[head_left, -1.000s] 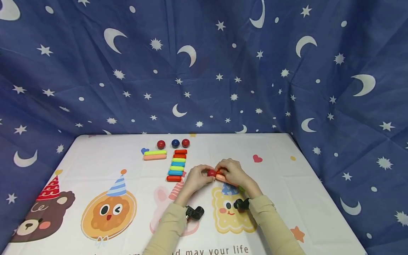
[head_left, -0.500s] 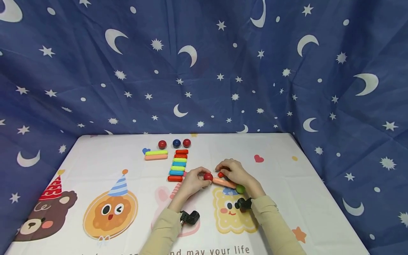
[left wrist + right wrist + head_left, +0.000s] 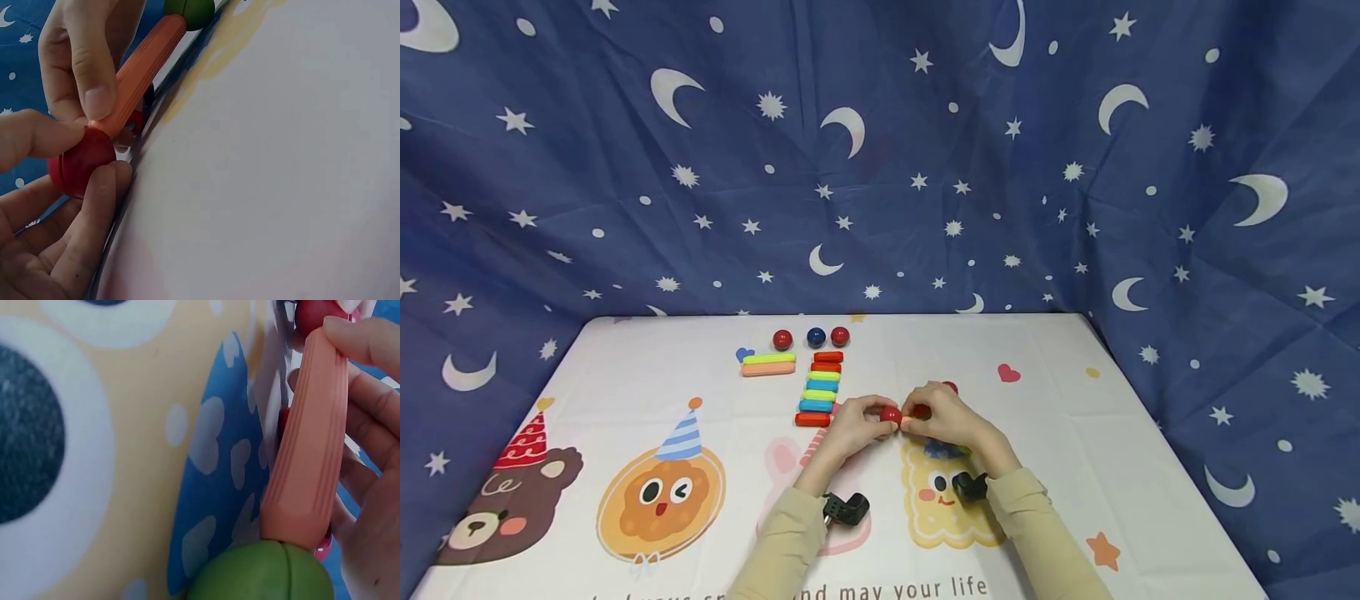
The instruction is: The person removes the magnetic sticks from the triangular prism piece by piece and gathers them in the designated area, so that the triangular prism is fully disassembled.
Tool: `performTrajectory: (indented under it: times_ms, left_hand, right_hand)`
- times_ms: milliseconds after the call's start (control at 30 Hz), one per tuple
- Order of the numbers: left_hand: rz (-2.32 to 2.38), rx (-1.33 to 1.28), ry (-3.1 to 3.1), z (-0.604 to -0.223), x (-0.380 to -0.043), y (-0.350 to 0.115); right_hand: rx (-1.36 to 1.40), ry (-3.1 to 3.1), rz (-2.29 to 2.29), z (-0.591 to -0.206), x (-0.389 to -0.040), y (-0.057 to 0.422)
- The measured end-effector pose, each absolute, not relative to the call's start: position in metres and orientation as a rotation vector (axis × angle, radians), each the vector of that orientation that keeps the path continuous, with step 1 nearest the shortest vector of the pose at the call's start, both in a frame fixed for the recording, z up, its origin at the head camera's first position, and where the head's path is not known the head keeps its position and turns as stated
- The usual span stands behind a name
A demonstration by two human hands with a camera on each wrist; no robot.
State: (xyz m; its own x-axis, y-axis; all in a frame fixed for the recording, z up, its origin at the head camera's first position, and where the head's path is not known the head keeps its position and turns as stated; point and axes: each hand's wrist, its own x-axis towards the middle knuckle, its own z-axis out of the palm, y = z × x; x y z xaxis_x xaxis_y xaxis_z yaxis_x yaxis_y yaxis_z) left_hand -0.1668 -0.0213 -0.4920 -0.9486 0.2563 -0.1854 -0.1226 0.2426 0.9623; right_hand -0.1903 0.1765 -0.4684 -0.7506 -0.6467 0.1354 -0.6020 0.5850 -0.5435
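Note:
My left hand (image 3: 853,429) grips a red ball (image 3: 81,159) between thumb and fingers. My right hand (image 3: 951,417) pinches the near end of an orange ridged rod (image 3: 150,69), its thumb on top. That end touches the red ball. At the rod's other end sits a green ball (image 3: 262,575) with a seam line, against the rod. A red piece (image 3: 921,411) shows under the right hand, mostly hidden by the fingers. Behind that hand, another red ball (image 3: 951,387) peeks out.
Left of the hands lies a column of short red, yellow and blue rods (image 3: 818,396). A yellow rod (image 3: 769,359) and an orange rod (image 3: 768,369) lie side by side. Farther back are two red balls (image 3: 840,336) and a blue ball (image 3: 816,337) on the printed tablecloth (image 3: 1045,358).
My right hand has shifted from the red piece onto the end of the orange rod beside the ball. My left hand has moved slightly left and nearer with the red ball.

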Motion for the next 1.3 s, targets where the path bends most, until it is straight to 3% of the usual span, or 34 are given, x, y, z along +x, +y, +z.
performTrajectory:
  times_ms: [333,700,933,1300]
  left_hand:
    - [1.854,0.028,2.113,-0.468,-0.165,-0.047]
    - [1.595,-0.099,2.61,-0.43,-0.203,-0.143]
    - [1.479,-0.113,2.736,-0.43,-0.234,-0.182]
    - [1.188,-0.002,2.902,-0.449,-0.273,-0.202]
  right_hand:
    - [-0.978,2.713,-0.957,-0.469,-0.19,0.176]
    - [-0.859,2.9,-1.009,-0.463,-0.178,0.192]
    - [-0.718,2.895,-1.133,-0.466,-0.169,0.203]
    - [-0.552,2.875,-1.248,-0.47,-0.163,0.213]
